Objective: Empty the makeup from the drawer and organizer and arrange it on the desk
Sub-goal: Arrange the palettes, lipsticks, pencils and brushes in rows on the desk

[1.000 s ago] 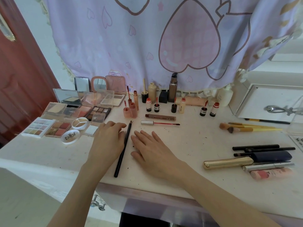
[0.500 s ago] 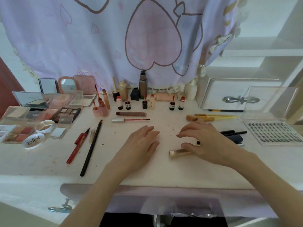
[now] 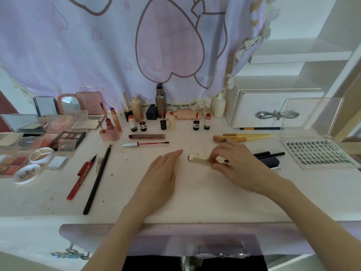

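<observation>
My right hand (image 3: 241, 166) pinches a gold tube (image 3: 199, 159) and holds it just above the white desk (image 3: 195, 198), its free end pointing left. My left hand (image 3: 161, 176) lies flat on the desk beside it, fingers straight, holding nothing. To the left lie a long black pencil (image 3: 97, 178) and a red liner pen (image 3: 82, 178). Black pens (image 3: 270, 154) and a dark case sit partly hidden behind my right hand. Yellow-handled brushes (image 3: 244, 137) lie farther back.
Eyeshadow palettes (image 3: 66, 138) and compacts crowd the left side. Small bottles (image 3: 168, 122) line the back under a hanging cloth. A white drawer organizer (image 3: 273, 112) stands at the back right, with an open clear lash case (image 3: 318, 155) in front. The desk drawer front (image 3: 195, 243) is below.
My right hand closed on the gold tube and lifted it toward the left. My left hand slid forward a little. The view shifted slightly.
</observation>
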### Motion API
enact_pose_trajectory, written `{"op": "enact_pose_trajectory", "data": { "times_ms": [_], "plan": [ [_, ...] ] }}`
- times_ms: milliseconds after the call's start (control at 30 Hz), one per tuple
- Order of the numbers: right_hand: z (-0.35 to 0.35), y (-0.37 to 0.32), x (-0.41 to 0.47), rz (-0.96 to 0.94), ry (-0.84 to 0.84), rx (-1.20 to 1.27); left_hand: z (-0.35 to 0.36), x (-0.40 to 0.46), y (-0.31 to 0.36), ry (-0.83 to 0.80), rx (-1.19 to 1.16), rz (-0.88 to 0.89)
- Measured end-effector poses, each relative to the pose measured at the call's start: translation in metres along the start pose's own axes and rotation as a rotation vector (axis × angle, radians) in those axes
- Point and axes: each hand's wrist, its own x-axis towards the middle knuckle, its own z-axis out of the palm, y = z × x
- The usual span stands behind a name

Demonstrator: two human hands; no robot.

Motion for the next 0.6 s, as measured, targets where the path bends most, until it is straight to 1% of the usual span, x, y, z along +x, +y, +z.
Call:
{"op": "enact_pose_trajectory", "data": {
  "times_ms": [67, 100, 167, 200, 267, 300, 367, 433, 500, 600],
  "plan": [
    [-0.008, -0.003, 0.005, 0.028, 0.127, 0.125, -0.002, 0.000, 0.003, 0.054, -0.178, -0.016],
    [-0.013, -0.007, 0.007, 0.049, 0.166, 0.190, -0.004, 0.000, 0.005, 0.076, -0.229, 0.001],
    [-0.018, -0.014, 0.012, 0.056, 0.160, 0.251, -0.006, 0.001, 0.008, 0.112, -0.275, 0.059],
    [-0.019, -0.018, 0.015, 0.038, 0.111, 0.235, -0.006, 0.000, 0.008, 0.128, -0.285, 0.098],
    [-0.015, -0.026, 0.021, 0.000, -0.053, 0.205, -0.008, -0.001, 0.008, 0.145, -0.304, 0.155],
    [-0.012, -0.029, 0.023, -0.003, -0.139, 0.235, -0.008, -0.002, 0.008, 0.148, -0.308, 0.166],
    [-0.008, -0.032, 0.026, 0.023, -0.261, 0.390, -0.009, -0.003, 0.008, 0.160, -0.282, 0.166],
    [-0.009, -0.032, 0.026, 0.064, -0.352, 0.522, -0.010, -0.004, 0.008, 0.160, -0.254, 0.134],
    [-0.012, -0.030, 0.024, 0.081, -0.444, 0.569, -0.012, -0.005, 0.009, 0.135, -0.247, 0.085],
    [-0.014, -0.031, 0.023, 0.037, -0.471, 0.464, -0.013, -0.005, 0.012, 0.104, -0.261, 0.024]
  ]
}}
